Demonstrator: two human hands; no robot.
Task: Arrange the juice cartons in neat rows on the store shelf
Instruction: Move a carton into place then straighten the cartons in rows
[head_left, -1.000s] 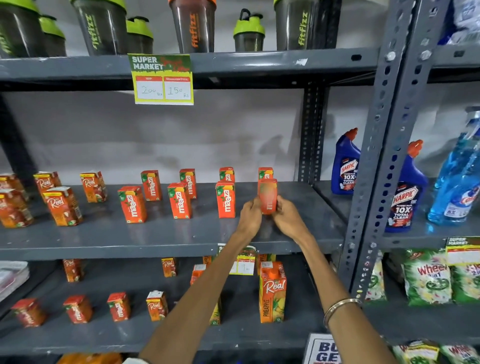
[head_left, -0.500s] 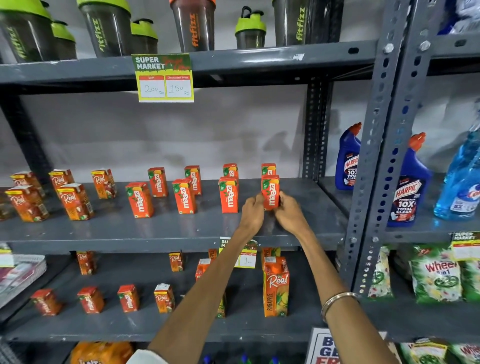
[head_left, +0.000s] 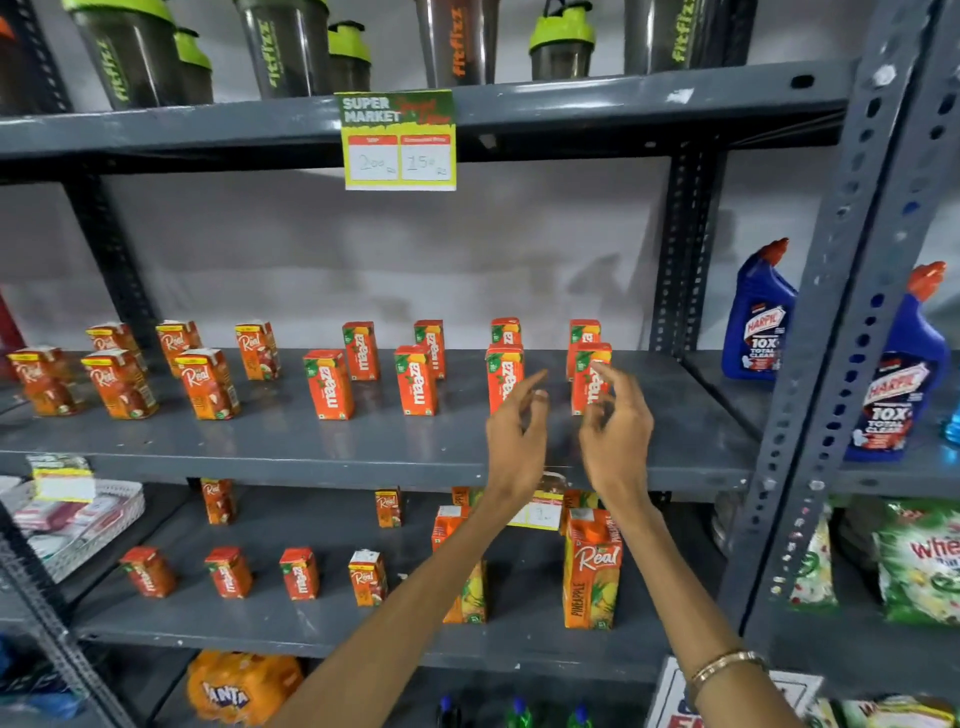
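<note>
**Both hands empty in front of the juice cartons**

The left hand (head_left: 517, 436) and the right hand (head_left: 615, 431) are raised side by side before the middle shelf (head_left: 363, 447), fingers loosely spread and curled, holding nothing. A gap lies between the two hands. The right hand's fingertips overlap the view of the front right carton (head_left: 589, 376); whether they touch it cannot be told, as the fingers are blurred. A bangle (head_left: 724, 665) sits on the right wrist.

On the middle shelf the orange Maaza cartons (head_left: 328, 384) stand upright in two rows, four in front and four behind, spaced apart from one another. To their left stand the darker Real cartons (head_left: 207, 383), also upright in two rows. The lower shelf (head_left: 311, 631) carries more small cartons in a front row, a few further back, and a tall pineapple carton (head_left: 592, 569) near the right forearm.

Shaker bottles (head_left: 283, 47) line the top shelf, with a price tag (head_left: 399, 140) hanging from its edge. Blue cleaner bottles (head_left: 758, 317) stand in the bay to the right.
</note>
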